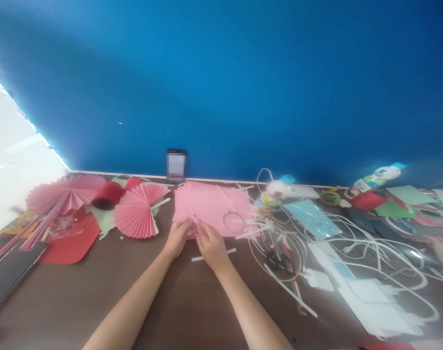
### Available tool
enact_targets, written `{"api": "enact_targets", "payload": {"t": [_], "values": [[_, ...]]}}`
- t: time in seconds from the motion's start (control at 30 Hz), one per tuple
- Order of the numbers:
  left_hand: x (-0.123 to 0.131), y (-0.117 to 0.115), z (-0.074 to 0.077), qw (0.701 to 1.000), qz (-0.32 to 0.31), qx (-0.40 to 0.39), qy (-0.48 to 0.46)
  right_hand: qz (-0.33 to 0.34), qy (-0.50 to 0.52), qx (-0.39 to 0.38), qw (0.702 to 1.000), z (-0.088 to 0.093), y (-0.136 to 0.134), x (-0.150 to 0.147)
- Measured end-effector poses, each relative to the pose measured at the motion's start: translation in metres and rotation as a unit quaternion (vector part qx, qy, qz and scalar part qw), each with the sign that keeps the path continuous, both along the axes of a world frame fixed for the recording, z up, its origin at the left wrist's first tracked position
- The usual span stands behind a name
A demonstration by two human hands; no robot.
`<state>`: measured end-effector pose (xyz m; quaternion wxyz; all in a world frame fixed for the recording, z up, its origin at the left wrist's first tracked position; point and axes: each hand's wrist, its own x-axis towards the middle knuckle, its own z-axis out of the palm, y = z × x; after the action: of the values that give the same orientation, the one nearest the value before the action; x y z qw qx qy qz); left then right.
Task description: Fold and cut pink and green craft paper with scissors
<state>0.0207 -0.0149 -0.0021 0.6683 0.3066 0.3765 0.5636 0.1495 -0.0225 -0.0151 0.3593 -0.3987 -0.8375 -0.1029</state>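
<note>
My left hand [180, 236] and my right hand [212, 245] meet at the near edge of the pink paper sheet [210, 197]. Both are closed, fingertips pinched around a thin pink paper strip [192, 212], whose lower part is hidden by the fingers. A white paper strip [228, 253] lies on the table just by my right wrist. On the sheet's right part rests a clear ring [233, 222]. Left of my hands stands a pleated pink paper fan [139, 214].
Left: another pink fan [73, 192], a red roll [107, 195] and a dark tablet-like slab [15, 272]. A phone [176, 166] leans on the blue wall. Right: scissors [289, 264], a glue bottle [278, 190], tangled cables [380, 250], a power strip [340, 287]. Another person's hand [442, 250] is at the right edge.
</note>
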Motion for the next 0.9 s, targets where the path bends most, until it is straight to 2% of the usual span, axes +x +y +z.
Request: {"api": "enact_targets", "payload": {"t": [0.1, 0.17, 0.23, 0.3, 0.37, 0.47, 0.53, 0.6, 0.67, 0.9], "values": [[-0.001, -0.001, 0.0, 0.998, 0.038, -0.022, 0.046, 0.031, 0.016, -0.028, 0.999, 0.003, -0.004, -0.004], [-0.002, 0.0, -0.002, 0.995, 0.059, -0.006, 0.076, 0.056, 0.089, -0.091, 0.99, 0.006, -0.005, -0.006], [-0.004, 0.002, -0.004, 0.994, 0.074, 0.016, 0.084, 0.072, 0.206, -0.181, 0.959, 0.01, -0.005, -0.005], [-0.005, 0.005, -0.007, 0.993, 0.084, 0.021, 0.084, 0.065, 0.331, -0.284, 0.898, 0.014, -0.003, -0.002], [-0.007, 0.007, -0.009, 0.992, 0.091, 0.015, 0.083, 0.057, 0.4, -0.402, 0.822, 0.015, 0.001, 0.002], [-0.007, 0.009, -0.012, 0.992, 0.085, 0.012, 0.088, 0.07, 0.398, -0.563, 0.721, 0.015, 0.006, 0.006], [-0.008, 0.008, -0.013, 0.993, 0.074, 0.013, 0.088, 0.072, 0.392, -0.611, 0.684, 0.014, 0.007, 0.006], [-0.008, 0.008, -0.012, 0.995, 0.064, 0.015, 0.075, 0.074, 0.393, -0.624, 0.672, 0.014, 0.007, 0.005], [-0.009, 0.008, -0.012, 0.996, 0.058, 0.012, 0.059, 0.078, 0.383, -0.626, 0.675, 0.013, 0.006, 0.005], [-0.006, 0.006, -0.01, 0.996, 0.06, 0.007, 0.063, 0.081, 0.298, -0.586, 0.749, 0.006, 0.002, 0.009]]}}
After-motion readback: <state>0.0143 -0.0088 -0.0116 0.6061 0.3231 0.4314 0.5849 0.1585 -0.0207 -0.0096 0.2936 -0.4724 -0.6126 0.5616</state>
